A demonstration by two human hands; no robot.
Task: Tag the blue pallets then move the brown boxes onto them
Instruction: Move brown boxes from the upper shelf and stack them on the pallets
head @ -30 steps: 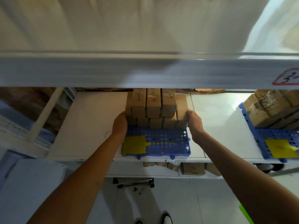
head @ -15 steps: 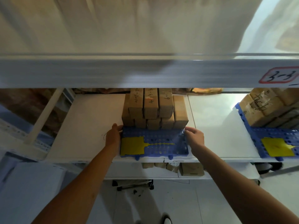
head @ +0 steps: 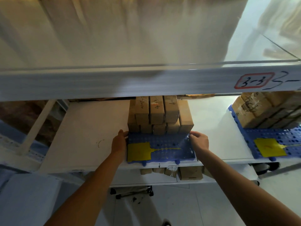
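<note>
Lying on the white shelf [head: 91,128], between both hands, the blue pallet [head: 169,144]: perforated plastic grid, short feet showing along the front edge. Pressing flat against the pallet's left edge, the left hand [head: 118,144], fingers held together and stretched along the side. Pinching the pallet's right rear corner, the right hand [head: 199,141], fingertips curled over the rim. Lying flat on the front left of the pallet, just beside the left hand, a yellow tag [head: 138,152], its thin yellow tail running right across the grid toward the right hand; faint mark on it, not readable.

Standing on the rear half of the pallet, just beyond both hands, the brown boxes [head: 160,116]: plain cardboard, stacked in two layers, narrow ends facing forward, tops reaching up under the shelf beam [head: 130,82]. Showing handwritten black marks on the upper boxes, a "4" readable on the middle one, the rest too blurred.

Sitting well apart on the right of the same shelf, a second blue pallet [head: 276,136], carrying its own yellow tag [head: 269,149] and more brown boxes [head: 260,111] with scribbled black writing. Reading "3-3" in a red-outlined label [head: 254,80] on the beam, with more handwriting beside it.
</note>
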